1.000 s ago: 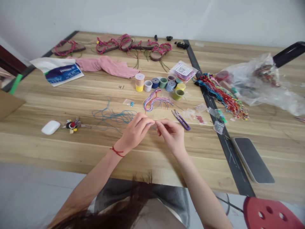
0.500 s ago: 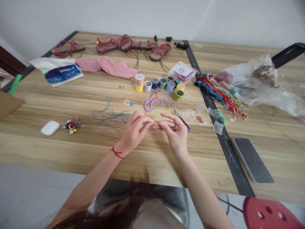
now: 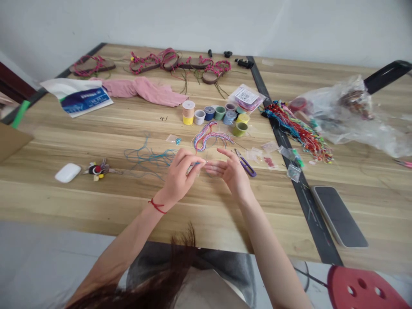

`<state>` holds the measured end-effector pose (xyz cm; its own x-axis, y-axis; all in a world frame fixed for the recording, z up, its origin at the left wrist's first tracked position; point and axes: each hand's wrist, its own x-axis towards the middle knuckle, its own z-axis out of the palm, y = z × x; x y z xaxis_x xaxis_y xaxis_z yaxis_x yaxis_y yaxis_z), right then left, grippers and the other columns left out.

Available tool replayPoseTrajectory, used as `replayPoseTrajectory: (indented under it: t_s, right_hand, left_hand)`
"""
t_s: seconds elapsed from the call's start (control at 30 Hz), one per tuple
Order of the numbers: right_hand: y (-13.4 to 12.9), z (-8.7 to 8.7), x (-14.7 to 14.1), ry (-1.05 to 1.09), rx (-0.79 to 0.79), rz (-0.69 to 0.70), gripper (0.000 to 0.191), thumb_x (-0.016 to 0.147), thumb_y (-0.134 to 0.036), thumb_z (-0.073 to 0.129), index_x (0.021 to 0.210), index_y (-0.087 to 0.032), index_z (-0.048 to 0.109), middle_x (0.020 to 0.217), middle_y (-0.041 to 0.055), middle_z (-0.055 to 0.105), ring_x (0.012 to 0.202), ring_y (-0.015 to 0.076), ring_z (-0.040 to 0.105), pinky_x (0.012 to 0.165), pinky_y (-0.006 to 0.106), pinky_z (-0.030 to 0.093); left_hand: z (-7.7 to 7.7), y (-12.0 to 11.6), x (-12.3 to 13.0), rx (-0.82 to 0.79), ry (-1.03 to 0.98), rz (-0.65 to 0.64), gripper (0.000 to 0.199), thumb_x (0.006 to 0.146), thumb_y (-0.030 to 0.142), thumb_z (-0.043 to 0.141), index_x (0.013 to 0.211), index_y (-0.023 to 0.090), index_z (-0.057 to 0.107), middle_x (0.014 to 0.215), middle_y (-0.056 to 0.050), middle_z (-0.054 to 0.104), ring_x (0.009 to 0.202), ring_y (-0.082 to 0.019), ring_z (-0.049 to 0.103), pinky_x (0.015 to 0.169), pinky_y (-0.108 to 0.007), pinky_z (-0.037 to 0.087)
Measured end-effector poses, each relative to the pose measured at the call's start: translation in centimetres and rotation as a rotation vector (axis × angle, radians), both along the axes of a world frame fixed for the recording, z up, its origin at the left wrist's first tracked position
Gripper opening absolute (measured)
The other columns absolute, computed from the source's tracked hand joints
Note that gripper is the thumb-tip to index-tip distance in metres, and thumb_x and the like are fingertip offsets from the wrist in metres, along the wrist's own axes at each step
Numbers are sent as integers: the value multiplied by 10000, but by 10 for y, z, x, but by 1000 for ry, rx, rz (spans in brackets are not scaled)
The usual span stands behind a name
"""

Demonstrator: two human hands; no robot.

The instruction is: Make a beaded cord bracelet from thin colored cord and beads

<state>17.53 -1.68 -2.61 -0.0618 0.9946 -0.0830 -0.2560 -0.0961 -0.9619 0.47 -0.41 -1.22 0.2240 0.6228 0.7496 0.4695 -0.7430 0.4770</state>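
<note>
**Left hand pinched a thin strand above the wooden table**

The left hand's fingertips closed narrowly on the thin strand, apparently a bluish thread, though it was too fine to be sure. The right hand stood open, fingers loosely spread, its tips near the left hand and gripping nothing visible. Purple-handled thread snips lay just beside it. A multicoloured thread bundle and thread spools sat farther ahead, with a loose blue thread tangle to the left.
</note>
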Motion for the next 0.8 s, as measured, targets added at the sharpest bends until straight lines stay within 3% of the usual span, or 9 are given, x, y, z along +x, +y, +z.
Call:
replayPoseTrajectory:
  t_s: [0.13, 0.2, 0.4, 0.6, 0.8]
  right_hand:
    - [3, -10, 3, 23, 65, 32, 419, 744, -273, 630, 1143, -247, 504, 1065, 81, 750, 1002, 219, 714, 914, 440, 549]
    - [4, -14, 3, 7, 113, 38, 389, 724, -213, 651, 1096, -243, 544, 1082, 76, 745, 1033, 203, 702, 944, 425, 538]
    - [5, -17, 2, -94, 109, -9, 223, 724, -301, 735, 907, -190, 672, 964, 81, 768, 945, 202, 728, 897, 382, 576]
    - [2, -11, -2, -91, 34, -85, 256, 653, -356, 807, 786, -167, 699, 832, 81, 779, 813, 223, 750, 757, 354, 620]
    - [1, -7, -2, -34, 63, -58, 267, 721, -345, 769, 924, -192, 687, 853, 62, 781, 842, 207, 751, 777, 339, 620]
  left_hand:
    - [-1, 1, -1, -8, 1, -10, 62, 919, 189, 551, 901, 191, 610, 834, -20, 593, 819, -131, 563, 728, -269, 480]
    - [-2, 1, -1, -3, 6, -12, 64, 921, 186, 548, 906, 189, 610, 842, -22, 592, 828, -132, 563, 731, -268, 480]
    - [-1, 2, -2, 17, 1, -29, 55, 910, 158, 561, 924, 186, 606, 849, -18, 587, 834, -124, 563, 737, -254, 475]
    - [-1, 1, -2, 18, -7, -29, 61, 903, 144, 566, 919, 185, 608, 846, -17, 588, 837, -127, 566, 745, -257, 474]
    - [-1, 2, -2, 42, -4, -15, 52, 895, 136, 580, 919, 178, 599, 847, -12, 589, 838, -121, 568, 765, -258, 479]
